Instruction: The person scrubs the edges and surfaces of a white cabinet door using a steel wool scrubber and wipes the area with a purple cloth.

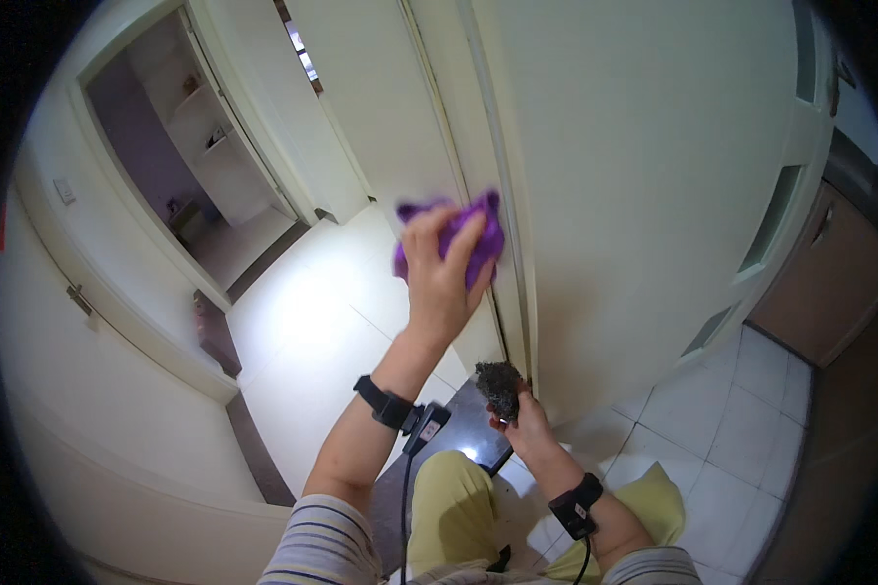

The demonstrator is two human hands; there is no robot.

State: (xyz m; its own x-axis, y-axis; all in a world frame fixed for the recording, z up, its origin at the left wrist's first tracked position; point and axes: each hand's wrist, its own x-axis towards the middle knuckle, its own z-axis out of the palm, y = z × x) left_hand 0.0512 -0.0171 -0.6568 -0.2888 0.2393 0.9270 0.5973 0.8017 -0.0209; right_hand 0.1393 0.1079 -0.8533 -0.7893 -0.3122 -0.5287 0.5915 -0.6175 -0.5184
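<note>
My left hand [439,270] grips a crumpled purple cloth [475,241] against or close to the edge of a cream door frame [483,146]; whether the cloth touches it I cannot tell. Lower down, my right hand [523,420] holds a dark grey, scouring-pad-like clump of tangled wire or fibre [499,387] beside the foot of the same frame. Both wrists carry black straps with small cabled devices. A broad pale door or panel [651,183] stands just right of the frame.
A dark stone threshold [475,417] lies below my hands, between glossy floor tiles [314,292] at left and white tiles [688,409] at right. A doorway at upper left shows shelves [216,139]. A closed door with a metal handle [79,298] stands far left, a brown cabinet [819,278] far right.
</note>
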